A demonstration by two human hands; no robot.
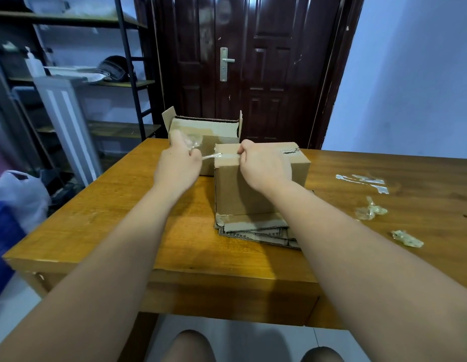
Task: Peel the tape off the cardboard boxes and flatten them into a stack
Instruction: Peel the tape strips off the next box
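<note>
A closed cardboard box (243, 190) stands on a stack of flattened cardboard (256, 231) in the middle of the wooden table (109, 218). My left hand (178, 165) pinches a strip of clear tape (211, 155) stretched off the box's top left edge, with a crumpled wad of tape above its fingers. My right hand (263, 165) grips the box's top edge, fingers curled over it. A second, open box (203, 131) with raised flaps sits behind, partly hidden by my left hand.
Peeled tape scraps lie on the table's right side: flat strips (363, 181) and crumpled wads (369, 210) (407, 239). A dark door stands behind the table, a metal shelf rack to the left, and a white plastic bag (20, 194) on the floor at left.
</note>
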